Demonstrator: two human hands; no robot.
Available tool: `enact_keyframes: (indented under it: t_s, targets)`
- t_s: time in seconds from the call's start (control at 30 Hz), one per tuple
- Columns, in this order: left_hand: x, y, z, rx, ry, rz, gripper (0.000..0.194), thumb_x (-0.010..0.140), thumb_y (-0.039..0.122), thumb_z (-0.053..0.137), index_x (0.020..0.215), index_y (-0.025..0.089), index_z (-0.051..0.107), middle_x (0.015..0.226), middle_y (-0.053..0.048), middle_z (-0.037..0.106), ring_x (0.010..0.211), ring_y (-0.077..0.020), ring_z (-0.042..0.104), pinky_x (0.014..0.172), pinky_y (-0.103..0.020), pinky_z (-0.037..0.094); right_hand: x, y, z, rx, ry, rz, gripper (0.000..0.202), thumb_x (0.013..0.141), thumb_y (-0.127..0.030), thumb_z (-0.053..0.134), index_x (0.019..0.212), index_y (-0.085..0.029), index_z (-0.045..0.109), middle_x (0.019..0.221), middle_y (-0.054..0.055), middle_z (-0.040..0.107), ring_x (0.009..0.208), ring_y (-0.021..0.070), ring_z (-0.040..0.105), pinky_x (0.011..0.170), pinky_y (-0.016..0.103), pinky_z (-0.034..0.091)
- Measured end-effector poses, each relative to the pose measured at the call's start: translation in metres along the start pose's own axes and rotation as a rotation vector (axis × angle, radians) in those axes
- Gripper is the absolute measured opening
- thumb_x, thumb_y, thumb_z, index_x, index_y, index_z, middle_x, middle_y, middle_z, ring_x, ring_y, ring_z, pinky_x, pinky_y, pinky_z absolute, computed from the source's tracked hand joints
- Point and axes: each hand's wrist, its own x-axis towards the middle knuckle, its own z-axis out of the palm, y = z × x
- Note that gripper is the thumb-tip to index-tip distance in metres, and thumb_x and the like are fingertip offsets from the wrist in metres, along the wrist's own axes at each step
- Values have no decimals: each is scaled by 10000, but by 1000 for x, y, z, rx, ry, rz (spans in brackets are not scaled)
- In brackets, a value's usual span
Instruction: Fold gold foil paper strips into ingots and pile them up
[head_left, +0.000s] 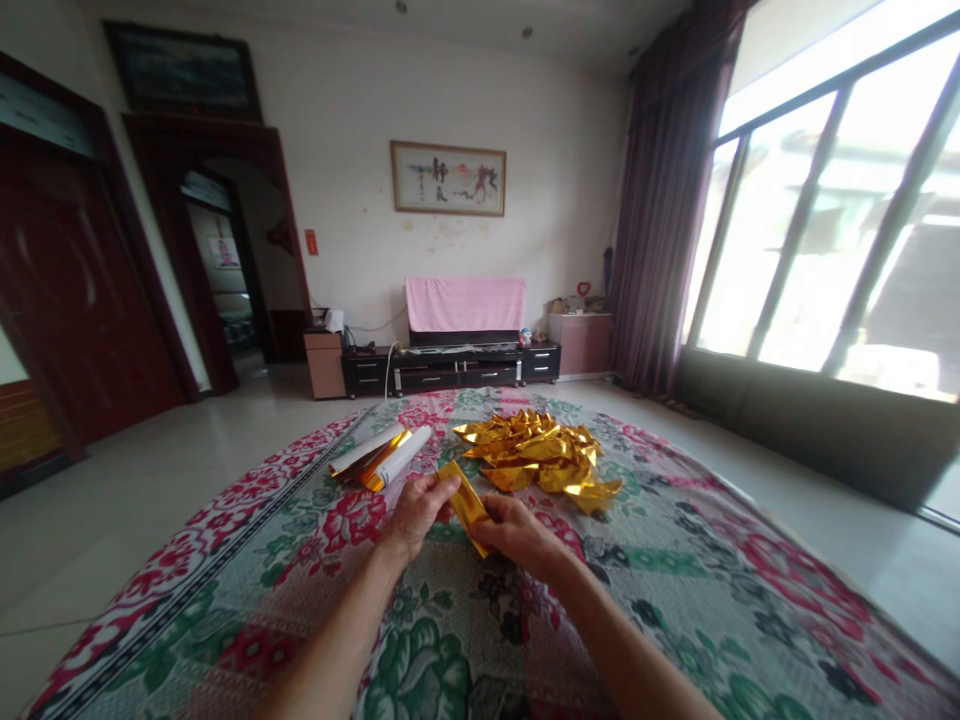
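Between my two hands is a narrow folded strip of gold foil paper [466, 500], held at a slant above the patterned cloth. My left hand [420, 510] pinches its upper left end between thumb and fingers. Lower down on the right, my right hand [514, 530] grips the other end, with its fingertips partly hidden behind the paper. Just beyond my right hand lies a pile of folded gold foil pieces [536, 450] with pointed ends. Beyond my left hand rests a loosely rolled stack of foil sheets [382, 458], white outside and gold inside.
A floral cloth [420, 660] in red, green and grey covers the broad surface under my hands. Farther back stands a low black cabinet [457, 372] with a pink towel [465, 304] over the thing on it. Windows and a purple curtain [664, 220] are at the right.
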Motion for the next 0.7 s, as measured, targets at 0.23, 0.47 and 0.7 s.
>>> enact_keyframes:
  t_s: [0.23,0.47,0.7]
  targets:
    - [-1,0,2,70,55,49,350,630,468,661,653,125,596,485,28,512,412,-64,412,404,-182,313,0,-7,4,-11,-1,-10,196,648,-247,604,803,-128,590,588,-57,426,522,55,358,468,171,274]
    - [0,0,4,102,88,56,350,622,474,661,623,135,578,465,36,486,408,-68,415,402,-181,312,3,-2,7,15,-7,-8,182,661,-306,614,739,-143,595,552,-58,433,492,56,350,457,173,275]
    - [-3,1,4,81,89,24,348,618,470,661,630,131,584,470,32,502,412,-71,422,403,-185,311,4,1,5,-44,-7,-28,186,663,-291,613,766,-137,603,561,-59,426,504,58,351,454,172,270]
